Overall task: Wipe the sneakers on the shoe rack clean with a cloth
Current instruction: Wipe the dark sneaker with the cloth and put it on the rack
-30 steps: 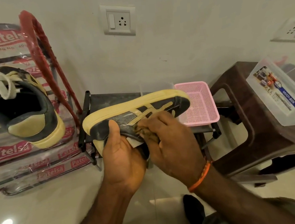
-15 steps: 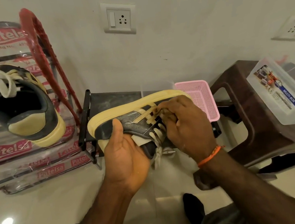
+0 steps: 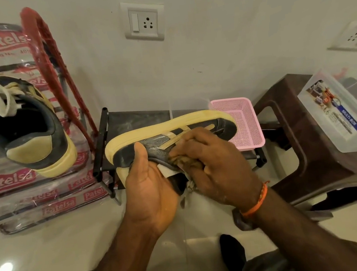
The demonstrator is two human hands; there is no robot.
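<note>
A dark grey sneaker with a yellow sole (image 3: 167,127) lies on its side in the middle, sole edge upward. My left hand (image 3: 149,179) grips its heel end, thumb on the upper. My right hand (image 3: 212,162) holds a crumpled brownish cloth (image 3: 184,160) against the sneaker's side near the stripes; most of the cloth is hidden under the fingers. The second sneaker (image 3: 24,129), with pale laces, rests heel toward me on the plastic-wrapped shoe rack (image 3: 16,180) at the left.
A low black stand (image 3: 101,154) sits behind the held sneaker, with a pink mesh basket (image 3: 246,124) to its right. A brown plastic stool (image 3: 304,142) carries a clear lidded box (image 3: 341,113). A red bar (image 3: 51,58) leans on the rack. The wall is close behind.
My right hand slid with the cloth back along the sneaker's side from the toe end toward the middle. The left hand kept its grip on the heel.
</note>
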